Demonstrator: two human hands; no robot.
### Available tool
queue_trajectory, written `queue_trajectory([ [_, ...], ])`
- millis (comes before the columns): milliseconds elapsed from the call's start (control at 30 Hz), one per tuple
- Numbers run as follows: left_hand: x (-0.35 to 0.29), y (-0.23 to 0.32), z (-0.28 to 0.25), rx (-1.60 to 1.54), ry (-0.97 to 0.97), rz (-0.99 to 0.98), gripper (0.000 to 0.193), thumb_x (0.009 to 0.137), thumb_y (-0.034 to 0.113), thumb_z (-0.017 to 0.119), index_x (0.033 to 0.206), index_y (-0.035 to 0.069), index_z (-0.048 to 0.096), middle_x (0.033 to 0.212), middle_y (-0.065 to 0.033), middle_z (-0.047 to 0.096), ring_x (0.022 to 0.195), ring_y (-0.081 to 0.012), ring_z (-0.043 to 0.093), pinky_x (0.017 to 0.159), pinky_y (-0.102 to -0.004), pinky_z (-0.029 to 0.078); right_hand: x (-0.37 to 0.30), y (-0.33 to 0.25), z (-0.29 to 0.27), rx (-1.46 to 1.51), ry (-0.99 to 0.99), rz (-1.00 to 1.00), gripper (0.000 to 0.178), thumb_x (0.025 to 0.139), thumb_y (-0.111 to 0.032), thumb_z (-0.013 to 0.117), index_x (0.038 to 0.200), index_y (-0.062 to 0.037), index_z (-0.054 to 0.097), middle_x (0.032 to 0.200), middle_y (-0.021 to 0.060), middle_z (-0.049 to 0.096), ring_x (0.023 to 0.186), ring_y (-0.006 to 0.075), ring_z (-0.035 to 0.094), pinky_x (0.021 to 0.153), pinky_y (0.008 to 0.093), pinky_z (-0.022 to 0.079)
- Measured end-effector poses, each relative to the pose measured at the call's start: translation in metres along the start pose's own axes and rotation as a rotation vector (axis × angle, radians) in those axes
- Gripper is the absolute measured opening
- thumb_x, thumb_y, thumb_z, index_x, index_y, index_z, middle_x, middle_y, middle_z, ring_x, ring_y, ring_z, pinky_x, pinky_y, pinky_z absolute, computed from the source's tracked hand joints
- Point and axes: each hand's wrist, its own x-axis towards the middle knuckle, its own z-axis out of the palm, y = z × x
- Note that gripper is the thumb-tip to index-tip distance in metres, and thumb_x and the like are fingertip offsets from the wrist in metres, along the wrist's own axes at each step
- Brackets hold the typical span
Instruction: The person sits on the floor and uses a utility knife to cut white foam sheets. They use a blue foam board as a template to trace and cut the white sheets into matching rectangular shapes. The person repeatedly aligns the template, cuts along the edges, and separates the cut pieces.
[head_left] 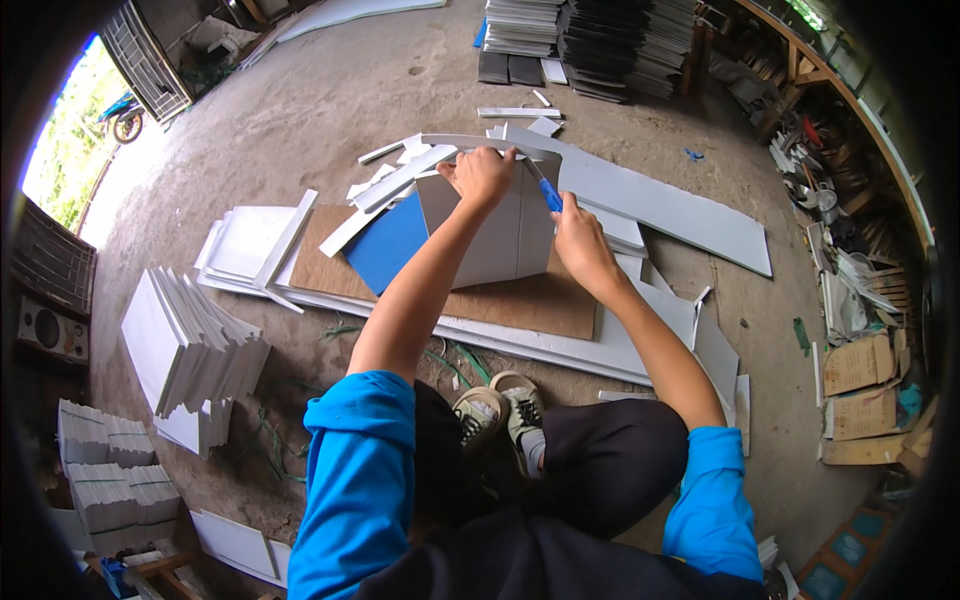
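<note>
My right hand (585, 243) is closed around a blue utility knife (550, 195), whose tip meets the upper part of a tilted white foam board (490, 235). At the top edge of that board my left hand (482, 174) grips it, with the fingers hooked over the rim. A thin line runs down the board's face. Its lower edge rests on a brown wooden board (540, 302). To the left of it, partly under my left forearm, lies a blue sheet (390, 243). What is behind the raised board is hidden.
White strips (392, 190) and offcuts lie around the brown board. A long white panel (680, 208) reaches to the right. Stacked white boards (185, 345) stand at left, dark and white stacks (605, 45) at the back. Cardboard boxes (858, 390) line the right side.
</note>
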Motion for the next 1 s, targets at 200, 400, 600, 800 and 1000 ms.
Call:
queue_trajectory([
  [200,-0.003,0.002,-0.002,0.033,-0.004,0.011,0.044,0.08,0.048,0.052,0.081,0.007,0.068,0.084,-0.0103,0.066,0.095,-0.0275,0.056,0.09,-0.0508,0.019,0.003,-0.003,0.011,0.019,-0.003,0.039,0.027,0.085,-0.001,0.036,0.11,0.0106,0.036,0.079,0.0312,0.057,0.077,0.0434,0.058,0.067,0.0463,0.047],
  [400,-0.005,-0.013,-0.001,-0.043,0.051,0.189,0.036,0.08,0.044,0.052,0.086,0.012,0.068,0.085,-0.0091,0.065,0.097,-0.026,0.053,0.086,-0.0512,0.02,0.009,-0.024,0.007,-0.07,-0.208,0.137,0.051,0.078,0.001,0.04,0.121,0.0214,0.023,0.079,0.0344,0.056,0.073,0.0428,0.06,0.064,0.0438,0.051],
  [600,-0.014,-0.022,-0.004,-0.004,0.032,0.348,0.032,0.076,0.038,0.059,0.097,0.014,0.062,0.09,-0.0059,0.064,0.098,-0.024,0.051,0.084,-0.0498,0.021,0.021,-0.017,0.013,-0.179,-0.159,0.125,0.048,0.079,-0.002,0.039,0.119,0.0205,0.026,0.081,0.034,0.057,0.077,0.0421,0.061,0.068,0.0426,0.052],
  [800,-0.024,-0.024,-0.003,-0.025,0.118,0.431,0.03,0.072,0.034,0.064,0.094,0.013,0.06,0.096,-0.0001,0.061,0.096,-0.0217,0.05,0.082,-0.0475,0.021,0.036,-0.022,0.018,-0.095,-0.212,0.234,0.044,0.079,-0.002,0.037,0.117,0.0185,0.029,0.085,0.0344,0.057,0.074,0.041,0.062,0.065,0.0424,0.053],
  [1000,-0.036,-0.021,-0.002,0.008,0.166,0.423,0.023,0.073,0.027,0.065,0.092,0.014,0.06,0.092,0.0007,0.061,0.094,-0.0206,0.05,0.08,-0.0466,0.023,0.037,-0.033,0.002,0.031,-0.346,0.364,0.047,0.078,-0.001,0.033,0.121,0.0165,0.025,0.081,0.0312,0.059,0.061,0.0349,0.063,0.054,0.0386,0.053],
])
